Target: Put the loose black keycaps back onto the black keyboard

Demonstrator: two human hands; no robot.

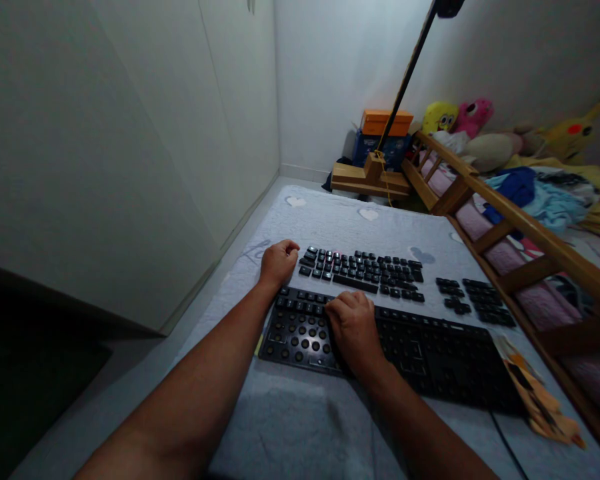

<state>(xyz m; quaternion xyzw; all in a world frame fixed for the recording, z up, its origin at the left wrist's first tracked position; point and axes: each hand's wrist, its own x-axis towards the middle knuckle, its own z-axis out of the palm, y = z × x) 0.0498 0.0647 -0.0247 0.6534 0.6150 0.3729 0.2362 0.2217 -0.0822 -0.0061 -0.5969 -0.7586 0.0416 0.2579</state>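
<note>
A black keyboard (300, 330) lies across the cloth-covered surface, with keycaps on its upper rows at the left end and bare round key seats below them. My right hand (353, 323) is over it, fingers curled, the fingertips down at the right end of the fitted number row. Whatever is under those fingertips is hidden. Beyond the keyboard, loose black keycaps (357, 272) are laid out in rows. My left hand (280, 260) rests just left of these rows with thumb and fingers pinched together; I cannot make out anything between them.
More loose keycaps (487, 300) lie farther right. An orange cloth-like item (550, 410) with a dark tool on it sits beside the keyboard's right end. A wooden bed rail (530, 250) borders the right side, a pale cabinet (130, 133) the left. A wooden stand (370, 177) is at the back.
</note>
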